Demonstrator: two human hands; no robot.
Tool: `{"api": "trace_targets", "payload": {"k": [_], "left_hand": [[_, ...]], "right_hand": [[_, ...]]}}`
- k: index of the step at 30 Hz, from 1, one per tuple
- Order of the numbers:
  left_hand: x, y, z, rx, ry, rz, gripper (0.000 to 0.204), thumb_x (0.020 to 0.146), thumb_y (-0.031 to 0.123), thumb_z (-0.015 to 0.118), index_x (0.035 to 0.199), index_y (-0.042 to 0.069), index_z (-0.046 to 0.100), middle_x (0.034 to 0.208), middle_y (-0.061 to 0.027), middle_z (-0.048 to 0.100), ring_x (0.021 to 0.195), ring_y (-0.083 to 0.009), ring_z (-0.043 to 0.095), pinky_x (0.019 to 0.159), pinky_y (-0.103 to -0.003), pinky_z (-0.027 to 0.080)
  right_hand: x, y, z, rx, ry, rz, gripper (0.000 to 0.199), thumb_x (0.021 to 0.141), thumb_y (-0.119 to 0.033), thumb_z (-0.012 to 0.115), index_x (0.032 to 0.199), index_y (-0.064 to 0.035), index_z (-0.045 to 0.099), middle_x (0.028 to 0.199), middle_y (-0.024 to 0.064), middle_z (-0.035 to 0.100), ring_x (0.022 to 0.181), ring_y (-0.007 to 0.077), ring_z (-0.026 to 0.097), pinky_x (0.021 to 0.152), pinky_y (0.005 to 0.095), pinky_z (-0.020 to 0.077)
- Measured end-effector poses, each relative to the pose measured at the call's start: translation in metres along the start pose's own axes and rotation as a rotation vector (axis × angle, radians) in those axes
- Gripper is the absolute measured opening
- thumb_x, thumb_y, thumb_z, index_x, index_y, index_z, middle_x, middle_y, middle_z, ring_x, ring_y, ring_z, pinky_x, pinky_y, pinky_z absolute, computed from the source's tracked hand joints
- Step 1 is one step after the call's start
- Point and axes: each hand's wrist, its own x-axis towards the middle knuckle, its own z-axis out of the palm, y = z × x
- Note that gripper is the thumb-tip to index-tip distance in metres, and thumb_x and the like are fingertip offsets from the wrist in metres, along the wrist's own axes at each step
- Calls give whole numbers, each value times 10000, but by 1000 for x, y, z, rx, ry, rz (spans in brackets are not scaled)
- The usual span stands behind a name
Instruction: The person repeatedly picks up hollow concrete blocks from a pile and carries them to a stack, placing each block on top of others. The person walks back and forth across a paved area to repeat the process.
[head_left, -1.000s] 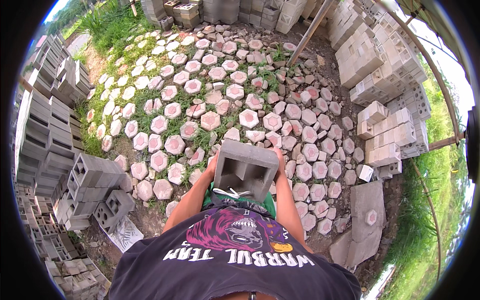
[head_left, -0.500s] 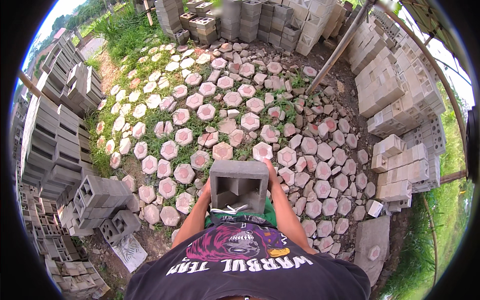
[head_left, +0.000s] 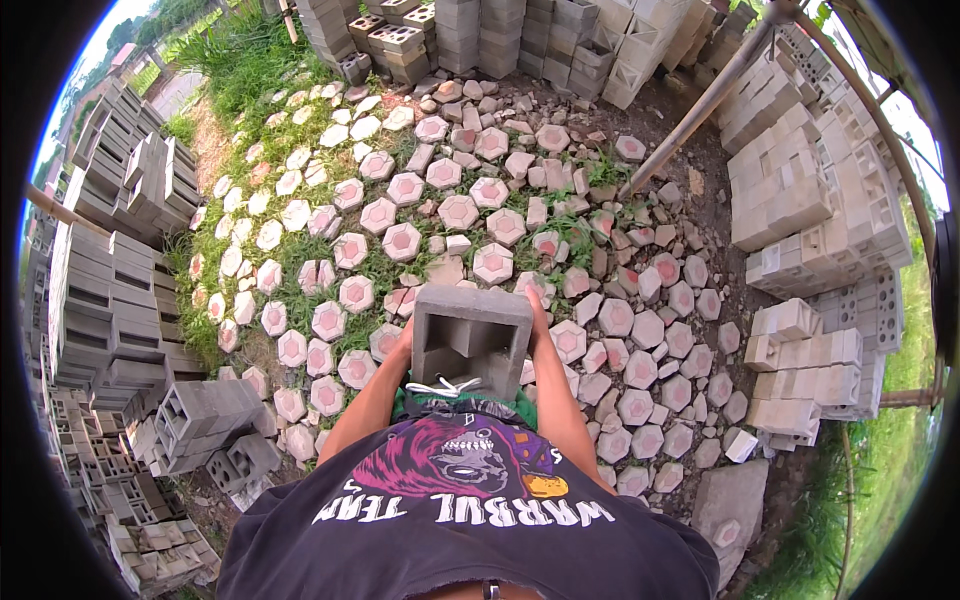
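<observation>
A grey hollow concrete block (head_left: 478, 300) is held in front of my body, its open cavity side facing up toward me and a divider showing inside. My left hand (head_left: 406, 338) grips its left side, with the fingers mostly hidden behind the block. On the opposite side, my right hand (head_left: 537, 303) is pressed against the upper right edge, its fingers partly hidden too. The near end of the block is close to the white drawstring (head_left: 447, 388) of my green shorts.
Hexagonal pavers (head_left: 402, 241) and broken rubble lie over grass ahead. Hollow block stacks (head_left: 110, 300) stand at left, more blocks (head_left: 815, 190) at right and several along the back. A slanted pole (head_left: 695, 105) rises at the back right. A flat slab (head_left: 728, 505) lies near right.
The block, still between both hands, sits slightly higher in the picture and is a little more tilted. The surroundings have shifted a little as my head moved.
</observation>
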Motion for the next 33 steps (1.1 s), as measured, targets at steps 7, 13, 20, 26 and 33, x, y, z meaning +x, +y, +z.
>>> {"api": "trace_targets", "payload": {"k": [7,13,20,26,33], "left_hand": [[116,34,24,51,-106,-172,555,973,452,379,1355,53,431,1250,-62,559,1064,-182,565,946,-335,447],[232,94,53,157,-261,-184,603,968,513,346,1367,67,427,1271,-63,548,1100,-175,543,977,-315,417],[395,213,44,307,-334,-133,611,981,510,292,1326,45,485,1238,-83,567,1096,-177,538,951,-301,412],[457,278,11,99,-303,-168,590,987,487,295,1289,30,514,1190,-73,599,1028,-170,573,933,-291,429],[503,319,-13,16,-171,-96,563,983,467,312,1318,46,478,1227,-74,570,1054,-179,562,941,-308,431]], "right_hand": [[36,-45,-37,269,59,-54,664,900,-582,394,1098,16,604,1032,134,657,916,262,618,850,363,477],[84,-120,-14,332,167,-181,646,909,-565,388,1073,19,609,1026,134,658,902,277,619,844,371,478],[219,-203,23,377,92,-281,622,911,-567,380,1071,-14,615,1041,108,648,948,249,593,852,361,457],[306,-263,85,301,117,-181,627,908,-565,392,1057,1,615,1028,123,653,924,269,605,861,376,465],[398,-324,127,126,238,-80,616,900,-572,418,1041,-5,615,988,112,658,877,240,616,813,359,482]]}}
